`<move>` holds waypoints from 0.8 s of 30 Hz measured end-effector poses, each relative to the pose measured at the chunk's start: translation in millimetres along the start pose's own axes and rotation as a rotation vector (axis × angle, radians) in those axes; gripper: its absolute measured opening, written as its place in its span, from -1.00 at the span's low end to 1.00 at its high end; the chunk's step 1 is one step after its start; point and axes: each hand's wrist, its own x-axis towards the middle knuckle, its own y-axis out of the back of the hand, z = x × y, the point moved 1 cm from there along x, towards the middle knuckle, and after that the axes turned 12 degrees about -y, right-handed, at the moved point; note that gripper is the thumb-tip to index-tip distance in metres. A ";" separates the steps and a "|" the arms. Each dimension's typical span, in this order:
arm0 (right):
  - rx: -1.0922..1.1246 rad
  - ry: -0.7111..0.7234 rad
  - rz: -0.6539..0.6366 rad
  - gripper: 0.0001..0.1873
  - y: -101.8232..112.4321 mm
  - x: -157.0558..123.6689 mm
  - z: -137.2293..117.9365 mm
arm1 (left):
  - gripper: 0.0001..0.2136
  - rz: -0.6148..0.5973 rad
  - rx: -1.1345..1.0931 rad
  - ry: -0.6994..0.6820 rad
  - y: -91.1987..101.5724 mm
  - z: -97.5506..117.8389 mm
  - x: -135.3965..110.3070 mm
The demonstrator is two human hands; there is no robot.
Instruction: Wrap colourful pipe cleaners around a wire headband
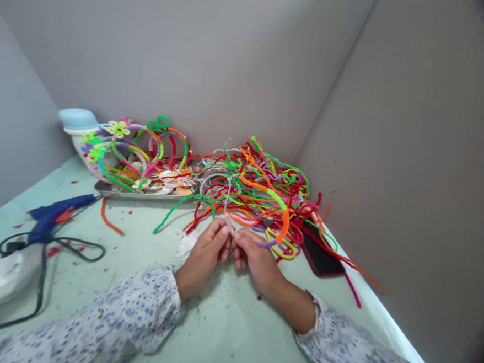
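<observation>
My left hand (204,252) and right hand (255,257) are together at the middle of the table (219,326), fingertips meeting on a thin pale pink pipe cleaner (228,218). It rises from the pinch toward the heap. Both hands seem clamped on it, likely to steady it from two sides, though my fingers hide the gripped stretch and I cannot tell whether it is bent or twisted there.

Most of the loose pipe cleaners (258,191), in many colours, lie heaped toward the table's back right corner, apparently pushed there to leave the front free for my forearms. A bright green length (180,210) trails from the heap just past my left hand. A dark smartphone (320,254) lies half under the heap's right side, its upper part covered.

Along the back edge, a metal tray (141,194) holds pale discs (167,182) and finished pipe-cleaner flowers (118,129), stacked so thickly that the tray's floor and some pieces are hidden. Behind them sits a blue-lidded white container (78,121).

At the left edge, a blue hot glue gun (51,218) lies on its side, probably within reach because its black cord (42,283) runs toward a white block (1,278). The frame cuts that block off, so I cannot make out what it is.
</observation>
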 end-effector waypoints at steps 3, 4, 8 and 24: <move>-0.016 0.009 -0.012 -0.71 -1.3 -0.1 0.5 | -0.81 0.004 0.005 0.015 0.4 -0.3 0.1; -0.022 0.008 -0.014 -0.71 -1.5 -0.1 1.5 | -0.80 0.007 0.010 0.018 0.7 -0.5 0.0; -0.092 0.013 0.024 -0.70 -1.2 0.0 6.7 | -0.80 0.027 0.034 0.027 2.2 -2.1 -0.5; -0.276 0.178 0.115 -0.66 -7.1 -10.9 -0.7 | -0.77 0.058 0.187 0.006 2.0 -1.0 -2.1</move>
